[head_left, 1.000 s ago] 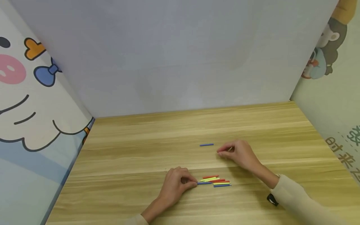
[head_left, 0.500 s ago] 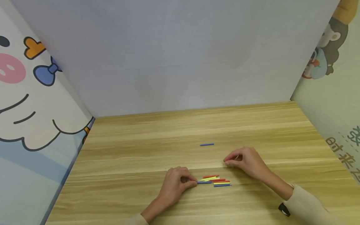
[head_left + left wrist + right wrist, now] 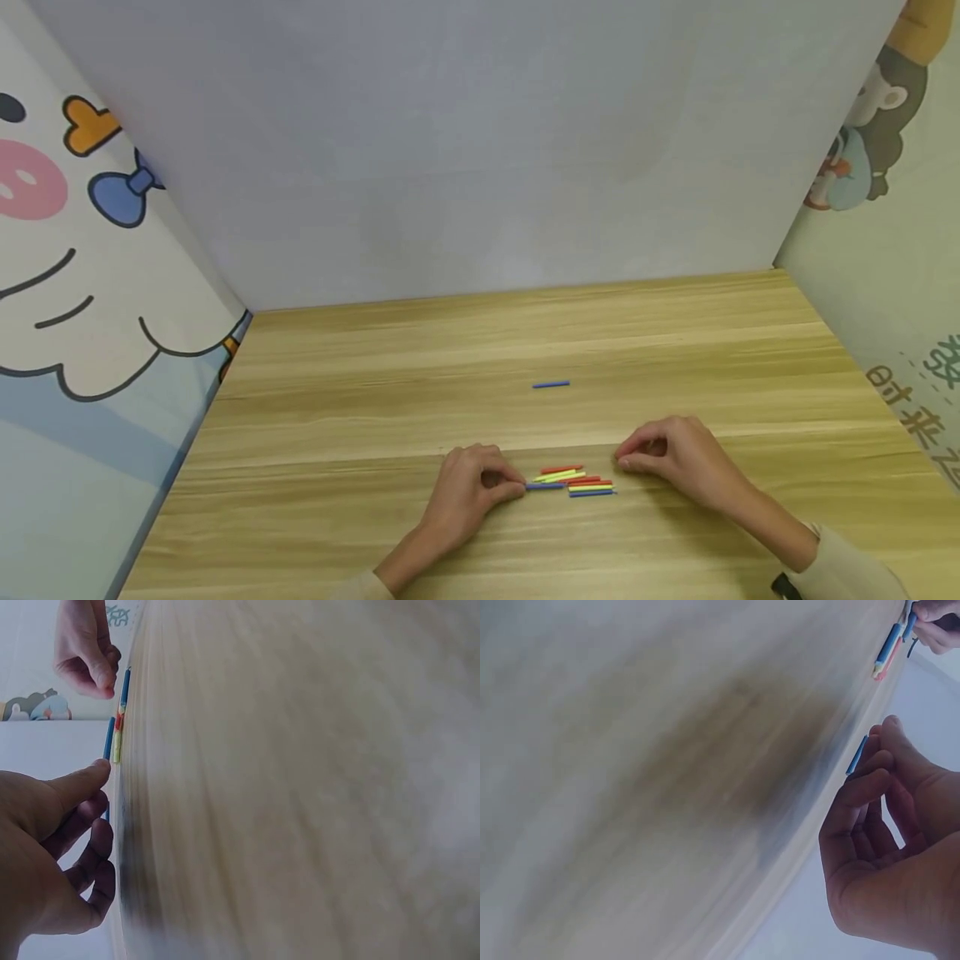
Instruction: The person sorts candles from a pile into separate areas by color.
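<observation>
In the head view my left hand (image 3: 471, 490) pinches the left end of a blue stick (image 3: 546, 486) between thumb and forefinger. The stick lies against a small pile of thin red (image 3: 591, 482), yellow (image 3: 558, 477) and blue sticks on the table. My right hand (image 3: 678, 460) hovers just right of the pile, its fingers loosely curled and thumb and forefinger tips close together. No stick shows between them. Farther back a single blue stick (image 3: 551, 384) lies alone. The right wrist view shows that blue stick (image 3: 856, 755) beyond my right fingers, partly hidden.
The wood-grain table (image 3: 360, 375) reaches back to a pale grey wall (image 3: 480, 167). Cartoon-printed panels stand at the left (image 3: 90, 250) and right (image 3: 885, 275). A small black object (image 3: 786, 587) sits by my right sleeve.
My right hand has moved back toward me and to the right, away from the lone blue stick. My left hand stays on its blue stick; the sticks have not visibly moved.
</observation>
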Demonstrator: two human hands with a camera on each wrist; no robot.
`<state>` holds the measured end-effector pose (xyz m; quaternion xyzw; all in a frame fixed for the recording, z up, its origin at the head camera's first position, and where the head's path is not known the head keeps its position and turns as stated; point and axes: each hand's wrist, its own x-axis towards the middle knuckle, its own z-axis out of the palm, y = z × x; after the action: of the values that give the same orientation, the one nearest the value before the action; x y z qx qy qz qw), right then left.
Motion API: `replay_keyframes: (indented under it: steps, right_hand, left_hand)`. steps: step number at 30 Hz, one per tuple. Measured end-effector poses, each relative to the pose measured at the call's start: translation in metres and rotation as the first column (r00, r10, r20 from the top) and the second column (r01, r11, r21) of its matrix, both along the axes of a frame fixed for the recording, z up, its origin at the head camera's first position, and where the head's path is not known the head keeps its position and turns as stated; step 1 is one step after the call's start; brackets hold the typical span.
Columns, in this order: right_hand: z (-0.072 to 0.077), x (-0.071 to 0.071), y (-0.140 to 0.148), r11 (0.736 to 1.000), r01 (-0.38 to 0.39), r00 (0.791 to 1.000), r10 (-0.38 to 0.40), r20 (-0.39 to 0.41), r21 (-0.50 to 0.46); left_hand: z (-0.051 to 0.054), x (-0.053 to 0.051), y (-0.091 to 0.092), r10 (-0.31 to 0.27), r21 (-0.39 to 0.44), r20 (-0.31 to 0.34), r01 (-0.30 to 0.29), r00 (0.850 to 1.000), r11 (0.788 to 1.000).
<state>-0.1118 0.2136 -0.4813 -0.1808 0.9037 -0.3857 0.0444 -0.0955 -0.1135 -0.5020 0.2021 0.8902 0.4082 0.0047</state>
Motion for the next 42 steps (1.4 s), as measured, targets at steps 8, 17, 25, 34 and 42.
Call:
replay_keyframes:
  steps: [8, 17, 25, 34, 42]
  right_hand:
    - [0.0, 0.006, 0.002, 1.0, 0.02, 1.0, -0.02, -0.011, -0.009]
    - [0.001, 0.011, 0.004, 1.0, 0.01, 1.0, -0.01, 0.0, -0.018]
    - [0.001, 0.016, 0.004, 0.999, 0.003, 1.0, -0.002, 0.03, -0.047]
    - [-0.001, 0.019, 0.003, 1.0, 0.01, 1.0, -0.01, 0.025, -0.028]
    - [-0.002, 0.023, 0.003, 0.998, 0.005, 1.0, -0.004, 0.017, -0.065]
  left_hand:
    - [0.003, -0.004, 0.0, -0.007, 0.022, -0.03, 0.007, 1.0, 1.0]
    - [0.008, -0.01, 0.0, -0.004, 0.045, -0.027, 0.005, 1.0, 0.999]
    - [0.017, -0.021, -0.002, 0.004, 0.047, -0.064, -0.001, 0.998, 0.999]
    - [0.027, -0.033, -0.006, 0.009, 0.057, -0.06, -0.006, 0.998, 0.998]
    - [0.028, -0.042, -0.008, 0.019, 0.106, -0.013, -0.018, 1.0, 0.994]
